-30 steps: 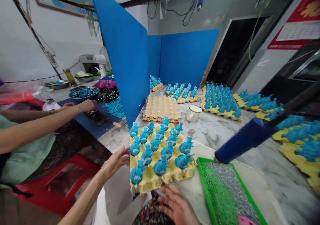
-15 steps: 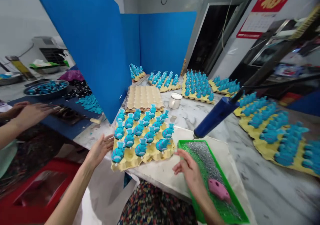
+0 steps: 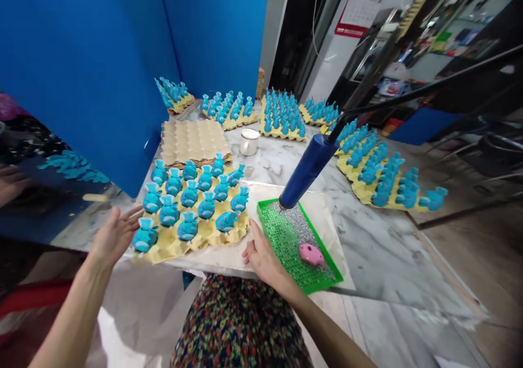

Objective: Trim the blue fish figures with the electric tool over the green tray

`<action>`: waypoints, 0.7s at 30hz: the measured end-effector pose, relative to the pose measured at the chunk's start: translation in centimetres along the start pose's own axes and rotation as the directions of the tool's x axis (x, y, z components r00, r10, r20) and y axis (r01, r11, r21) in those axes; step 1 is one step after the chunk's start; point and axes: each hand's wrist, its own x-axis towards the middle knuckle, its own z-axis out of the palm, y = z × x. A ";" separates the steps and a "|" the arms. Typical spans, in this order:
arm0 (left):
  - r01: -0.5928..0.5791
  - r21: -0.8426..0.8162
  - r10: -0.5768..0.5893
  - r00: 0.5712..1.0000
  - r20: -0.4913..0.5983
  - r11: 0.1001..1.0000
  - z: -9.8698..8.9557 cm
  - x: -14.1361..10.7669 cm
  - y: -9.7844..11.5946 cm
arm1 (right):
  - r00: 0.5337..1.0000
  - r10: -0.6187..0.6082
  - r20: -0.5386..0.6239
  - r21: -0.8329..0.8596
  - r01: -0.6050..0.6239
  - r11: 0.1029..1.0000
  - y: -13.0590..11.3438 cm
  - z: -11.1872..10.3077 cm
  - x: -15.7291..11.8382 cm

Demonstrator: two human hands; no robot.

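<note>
A yellow egg-type tray (image 3: pixel 208 237) bearing rows of blue fish-like plastic figures (image 3: pixel 206 205) lies at the table's front edge. My left hand (image 3: pixel 114 237) is at the tray's left side, fingers spread and fingertips at its edge. On the opposite side, my right hand (image 3: pixel 263 256) has its index finger stretched towards the tray's right edge, the other fingers loosely bent. Neither hand holds anything. Right of it sits a green perforated basket (image 3: pixel 333 261) containing small silvery screw-like pieces (image 3: pixel 302 221) and a pink plastic piece (image 3: pixel 311 254).
A blue electric screwdriver (image 3: pixel 306 172) hangs over the basket. Behind the tray are stacked beige trays (image 3: pixel 194 139) and a white mug (image 3: pixel 249 141). More filled trays (image 3: pixel 281 114) line the back and right. A blue partition (image 3: pixel 102 73) stands left, with another person's hand (image 3: pixel 12 184) beyond.
The view has turned to the right, so things appear further left. My right hand is now closer to the tray's right edge; my left hand stays at the left edge.
</note>
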 end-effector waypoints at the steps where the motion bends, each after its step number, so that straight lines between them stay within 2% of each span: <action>1: 0.004 0.014 -0.004 1.000 -0.007 1.000 0.0 0.1 0.1 | 0.999 0.036 0.028 0.005 -0.036 0.999 -0.3 -1.1 -0.6; 3: -0.047 0.068 0.052 0.996 -0.077 0.997 -0.1 -0.7 0.0 | 0.988 0.132 0.078 0.027 -0.134 0.991 -0.4 -4.1 -1.7; 4: -0.118 0.124 0.135 0.981 -0.140 0.985 -0.2 -1.6 -0.2 | 0.979 0.181 0.091 0.044 -0.185 0.982 -0.3 -5.9 -2.1; 5: -0.207 0.213 0.253 0.943 -0.215 0.955 -0.3 -2.7 -0.7 | 0.978 0.201 0.054 0.053 -0.204 0.978 0.0 -7.8 -2.2; 6: -0.295 0.329 0.394 0.871 -0.294 0.897 -0.3 -4.1 -1.3 | 0.975 0.209 -0.070 0.048 -0.206 0.977 0.3 -9.6 -2.1; 7: -0.366 0.473 0.546 0.769 -0.332 0.802 -0.1 -5.4 -2.0 | 0.960 0.189 -0.205 0.018 -0.189 0.982 0.5 -11.2 -1.6; 8: -0.393 0.608 0.669 0.668 -0.326 0.690 0.2 -6.8 -2.8 | 0.935 0.130 -0.330 -0.001 -0.138 0.990 0.5 -12.5 -0.8; 9: -0.402 0.711 0.759 0.587 -0.283 0.576 0.6 -7.9 -3.7 | 0.929 0.035 -0.369 -0.006 -0.040 0.999 0.3 -13.3 0.2; 10: -0.402 0.785 0.816 0.537 -0.215 0.472 1.2 -8.8 -4.6 | 0.917 -0.074 -0.392 0.001 0.081 0.997 -0.2 -13.8 1.4; 12: -0.375 0.879 0.856 0.513 -0.069 0.296 2.4 -9.5 -6.0 | 0.906 -0.246 -0.344 0.069 0.285 0.956 -1.5 -13.7 3.7; 14: -0.326 0.926 0.846 0.534 0.014 0.191 3.5 -9.3 -6.8 | 0.928 -0.293 -0.229 0.185 0.337 0.923 -3.1 -12.9 5.7; 15: -0.303 0.936 0.839 0.545 0.014 0.181 3.9 -9.0 -7.0 | 0.940 -0.285 -0.188 0.230 0.324 0.918 -3.7 -12.4 6.5; 16: -0.291 0.936 0.831 0.556 -0.003 0.199 4.2 -8.6 -7.0 | 0.948 -0.269 -0.173 0.257 0.307 0.917 -4.1 -11.9 7.1; 18: -0.318 0.898 0.816 0.573 -0.073 0.303 4.6 -8.1 -6.8 | 0.940 -0.249 -0.232 0.282 0.310 0.908 -4.5 -11.2 7.6; 21: -0.428 0.732 0.763 0.618 -0.190 0.530 4.8 -8.5 -5.9 | 0.876 -0.259 -0.406 0.314 0.400 0.861 -4.4 -10.5 7.0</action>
